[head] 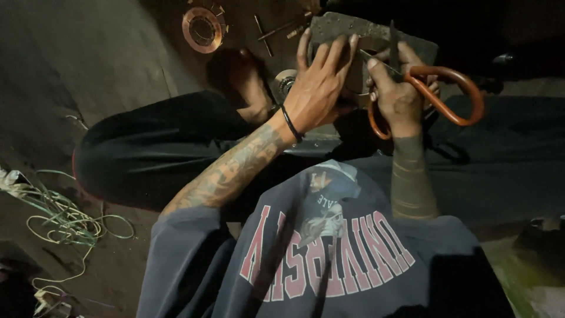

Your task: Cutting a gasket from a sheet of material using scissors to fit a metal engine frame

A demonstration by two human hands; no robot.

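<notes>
Sweatshirt (329,259), dark blue w/ red block lettering, fills the bottom of view, closest to the lens. Above it my legs in dark trousers (153,153) are folded, one bare foot (250,88) tucked on the floor by the work.

Left hand (321,85): fingers spread wide, flat, pressing down on a grey sheet (347,26) of flat material. Not gripping, just palm & fingertips holding it steady. Black band on that wrist, tattooed forearm.

Right hand (400,88): closed round the near loop of big scissors (435,88) w/ orange handles; the far loop sticks out to the right of my knuckles. Blades point up and away from me, into the sheet just beside my left fingertips. Can't tell how far the blades are apart, too dark.

Sheet sits in front of my knees, at the top middle of view, partly under both hands. A round cut-out looks started in it, though the edge is murky.

Floor (88,53) is dark concrete. Copper-coloured ring part (203,28) lies top left, well apart from the hands; thin metal rods (273,29) near it. A small round metal piece (285,82) sits btwn foot & left hand. Tangle of pale green/yellow wire (65,221) lies at far left.
</notes>
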